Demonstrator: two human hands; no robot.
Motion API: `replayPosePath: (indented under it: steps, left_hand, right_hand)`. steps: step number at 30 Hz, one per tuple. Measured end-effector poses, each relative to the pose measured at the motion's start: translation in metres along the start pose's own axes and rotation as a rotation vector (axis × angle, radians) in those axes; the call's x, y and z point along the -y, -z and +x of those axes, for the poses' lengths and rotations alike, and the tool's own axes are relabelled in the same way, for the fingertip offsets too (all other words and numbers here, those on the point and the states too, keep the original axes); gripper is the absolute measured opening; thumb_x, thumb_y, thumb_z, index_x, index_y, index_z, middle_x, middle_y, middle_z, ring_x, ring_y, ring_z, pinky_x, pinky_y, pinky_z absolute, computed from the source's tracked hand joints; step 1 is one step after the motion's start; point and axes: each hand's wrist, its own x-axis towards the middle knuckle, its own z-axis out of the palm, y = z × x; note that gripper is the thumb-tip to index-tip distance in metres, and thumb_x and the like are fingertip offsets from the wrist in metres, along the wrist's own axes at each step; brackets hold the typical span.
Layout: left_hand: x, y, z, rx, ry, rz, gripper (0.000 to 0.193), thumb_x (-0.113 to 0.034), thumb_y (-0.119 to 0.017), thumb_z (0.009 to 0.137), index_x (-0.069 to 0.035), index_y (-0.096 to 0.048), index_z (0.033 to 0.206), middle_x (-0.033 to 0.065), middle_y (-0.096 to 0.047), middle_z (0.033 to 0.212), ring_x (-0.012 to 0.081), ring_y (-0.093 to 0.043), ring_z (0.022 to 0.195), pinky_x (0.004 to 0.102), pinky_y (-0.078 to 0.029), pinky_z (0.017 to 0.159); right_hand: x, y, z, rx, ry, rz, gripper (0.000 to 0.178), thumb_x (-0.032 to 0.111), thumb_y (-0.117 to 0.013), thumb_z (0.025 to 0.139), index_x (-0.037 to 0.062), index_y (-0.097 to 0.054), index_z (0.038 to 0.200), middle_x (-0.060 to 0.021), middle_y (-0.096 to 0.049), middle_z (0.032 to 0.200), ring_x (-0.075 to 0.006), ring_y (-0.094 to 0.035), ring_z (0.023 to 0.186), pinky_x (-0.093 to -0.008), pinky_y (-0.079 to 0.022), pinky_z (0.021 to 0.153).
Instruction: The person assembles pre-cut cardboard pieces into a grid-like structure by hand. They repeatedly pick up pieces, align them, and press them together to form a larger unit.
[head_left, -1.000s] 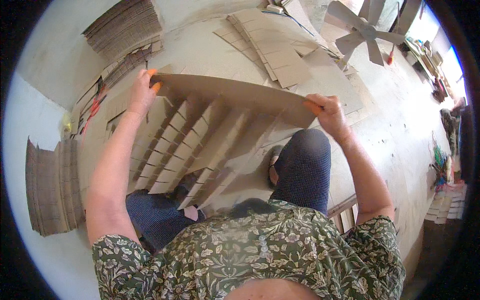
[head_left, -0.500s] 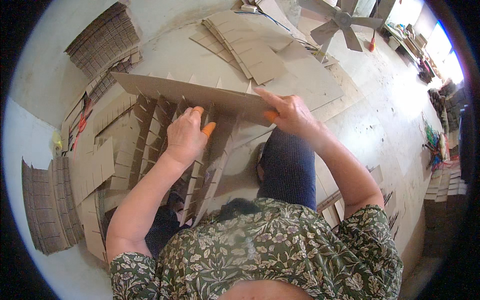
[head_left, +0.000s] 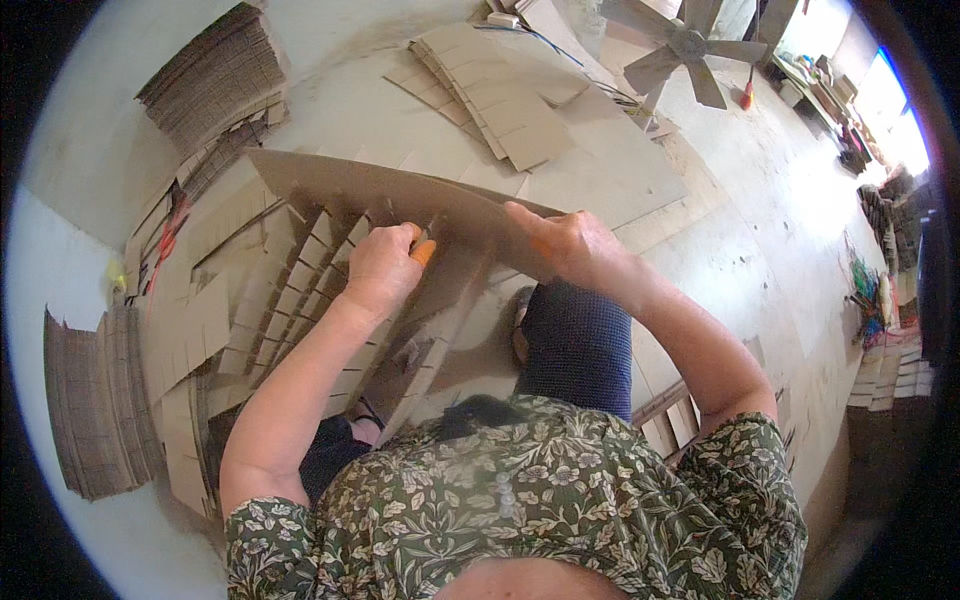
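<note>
A long brown cardboard strip [head_left: 345, 180] stands slantwise before me, bowed along its length. Several slotted cardboard cross strips [head_left: 300, 265] run from it toward my lap, side by side like a divider grid. My right hand [head_left: 583, 245] is closed on the long strip's right end, the index finger stretched along the top edge. Lower and to the left, my left hand [head_left: 380, 265] is closed, its fingers pinching at a cross strip near the joint; the exact grip is partly hidden. Orange covers sit on fingertips of both hands.
Flat slotted cardboard sheets [head_left: 490, 95] lie on the floor ahead. Bundled cardboard stacks [head_left: 105, 400] stand at the left, with another stack [head_left: 215, 75] at the far left. A fan [head_left: 688, 45] stands at the far right. Red-handled tools [head_left: 170, 240] lie left of the grid.
The long strip has swung slightly toward me and right, and now bows more. Both hands have shifted a little rightward and nearer with it; the cross strips have tilted.
</note>
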Motion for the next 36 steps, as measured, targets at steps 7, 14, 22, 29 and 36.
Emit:
replayPosePath:
  steps: [7,14,22,29,36]
  left_hand:
    - [0.041,0.028,-0.023,-0.358,-0.002,-0.120,0.021,-0.024,-0.069,0.081,-0.006,-0.066,0.091,0.0102,-0.064,0.079,0.0247,-0.063,0.070,0.0347,-0.049,0.060]
    - [0.040,0.025,0.007,-0.208,0.063,0.090,0.026,-0.024,-0.067,0.081,-0.001,-0.065,0.092,0.0180,-0.064,0.083,0.0336,-0.063,0.081,0.0413,-0.049,0.071]
    - [0.037,0.018,0.007,-0.131,0.086,0.146,0.017,-0.015,-0.060,0.078,0.000,-0.065,0.080,0.0240,-0.063,0.080,0.0404,-0.062,0.081,0.0482,-0.048,0.073]
    - [0.044,0.017,0.004,-0.190,0.112,-0.014,0.017,-0.015,-0.064,0.078,0.002,-0.062,0.080,0.0239,-0.062,0.081,0.0402,-0.060,0.082,0.0479,-0.047,0.070]
    - [0.039,0.020,0.003,-0.155,0.184,0.007,0.023,-0.023,-0.064,0.081,0.000,-0.066,0.082,0.0221,-0.064,0.079,0.0382,-0.062,0.081,0.0457,-0.049,0.072]
  right_hand:
    - [0.006,0.020,0.020,-0.041,0.112,-0.229,0.043,0.013,-0.059,0.080,0.0097,-0.052,0.123,-0.0155,-0.061,0.094,-0.0337,-0.057,0.090,-0.0427,-0.048,0.075]
    - [0.023,-0.025,0.097,-0.106,0.225,-0.195,0.042,0.008,-0.056,0.079,0.0083,-0.052,0.120,-0.0156,-0.061,0.094,-0.0343,-0.057,0.092,-0.0428,-0.047,0.077]
    - [0.026,-0.022,0.098,0.125,0.170,-0.270,0.045,0.000,-0.049,0.076,0.0027,-0.050,0.121,-0.0210,-0.061,0.075,-0.0395,-0.061,0.077,-0.0478,-0.048,0.068]
    - [0.031,-0.019,0.104,0.184,0.140,-0.271,0.052,0.000,-0.052,0.074,0.0038,-0.047,0.126,-0.0211,-0.062,0.080,-0.0394,-0.061,0.080,-0.0465,-0.048,0.070]
    - [0.038,-0.018,0.096,0.189,0.095,-0.299,0.059,0.001,-0.056,0.071,0.0034,-0.044,0.129,-0.0199,-0.063,0.080,-0.0382,-0.062,0.079,-0.0464,-0.049,0.069]
